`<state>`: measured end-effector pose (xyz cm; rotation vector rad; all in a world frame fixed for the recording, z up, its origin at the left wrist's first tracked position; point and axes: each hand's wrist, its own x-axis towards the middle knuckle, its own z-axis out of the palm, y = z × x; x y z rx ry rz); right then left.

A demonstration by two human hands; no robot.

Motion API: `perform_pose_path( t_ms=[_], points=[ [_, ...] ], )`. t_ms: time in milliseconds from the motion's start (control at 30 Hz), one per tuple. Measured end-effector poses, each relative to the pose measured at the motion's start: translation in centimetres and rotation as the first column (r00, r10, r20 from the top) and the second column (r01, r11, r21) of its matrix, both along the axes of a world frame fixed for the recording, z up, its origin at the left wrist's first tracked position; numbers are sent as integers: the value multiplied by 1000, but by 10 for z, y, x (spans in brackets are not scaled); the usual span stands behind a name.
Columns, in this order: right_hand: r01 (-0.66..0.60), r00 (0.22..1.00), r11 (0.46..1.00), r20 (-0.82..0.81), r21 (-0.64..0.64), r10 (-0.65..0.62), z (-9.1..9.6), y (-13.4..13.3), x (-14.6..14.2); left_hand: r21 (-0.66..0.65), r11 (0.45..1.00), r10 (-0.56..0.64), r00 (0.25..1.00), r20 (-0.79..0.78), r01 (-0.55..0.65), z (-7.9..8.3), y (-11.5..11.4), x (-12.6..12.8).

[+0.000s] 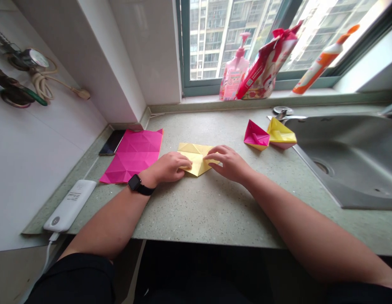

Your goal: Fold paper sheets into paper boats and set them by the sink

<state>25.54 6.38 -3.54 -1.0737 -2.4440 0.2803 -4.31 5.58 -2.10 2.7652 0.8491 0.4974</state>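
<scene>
A folded yellow sheet of paper (197, 165) lies on the counter before me, with creases across it and a point toward me. My left hand (170, 166) wears a black watch and presses its closed fingers on the paper's left part. On the other side, my right hand (229, 162) has its fingers bent over the right part, thumb and fingertips at the paper. Left of my left hand lies a creased pink sheet (137, 150). Farther right stand a folded pink paper boat (257, 136) and a yellow one (281, 134), side by side and touching.
A black phone (112, 142) lies partly beside the pink sheet. Nearer is a white power bank (70, 205) with a cable. The steel sink (350, 169) takes up the right. On the sill stand a pink pump bottle (234, 76), a red bag (267, 65) and an orange-white bottle (319, 65).
</scene>
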Motion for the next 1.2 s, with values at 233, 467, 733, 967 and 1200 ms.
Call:
perform_pose_path(
  t_ms=[233, 467, 733, 967, 1200],
  points=[
    [-49, 997, 996, 48, -72, 52, -6, 7, 1, -30, 999, -13, 999, 39, 14, 3, 1, -1],
    [-102, 994, 990, 33, -98, 105, -5, 3, 0, -145, 979, -125, 984, 127, 143, 1, 0, 2],
    [-107, 993, 993, 36, -55, 109, -5, 4, 2, -176, 984, 63, 976, 210, -26, -1, 0, -4],
    [-105, 993, 994, 50, -38, 107, -4, 3, 4, -166, 942, 314, 940, 135, -291, -10, 0, 3],
    [-96, 994, 995, 44, -37, 97, -5, 4, 5, -27, 948, 319, 942, 109, -318, -19, -1, 13]
  ],
)
